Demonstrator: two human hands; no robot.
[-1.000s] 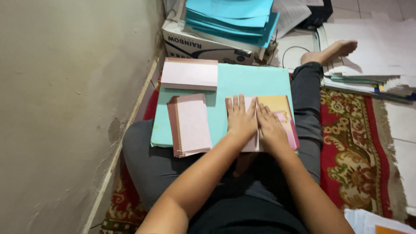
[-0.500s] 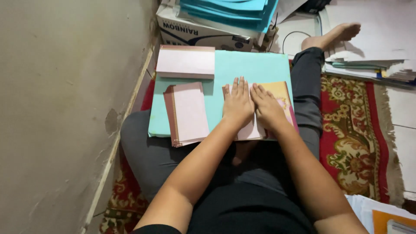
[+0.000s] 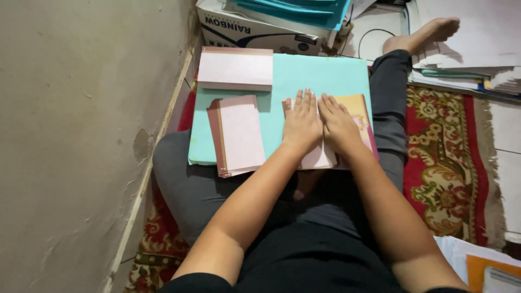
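Note:
I sit cross-legged with a light turquoise board (image 3: 320,73) across my lap. My left hand (image 3: 302,122) and my right hand (image 3: 337,123) lie flat side by side, fingers together, pressing down on a pink and yellow printed card (image 3: 359,111) at the board's right. The hands hide most of that card. To their left lies a stack of pink folded cards with brown edges (image 3: 237,134). A second pink stack (image 3: 235,68) rests at the board's far left corner.
A plaster wall (image 3: 81,135) runs along my left. A cardboard box (image 3: 249,30) topped with turquoise sheets stands beyond the board. A red patterned rug (image 3: 445,163) covers the floor at right, with paper piles (image 3: 467,59) past my foot (image 3: 429,32).
The camera view has shifted slightly. Both hands stay flat on the printed card; they have slid a little along it.

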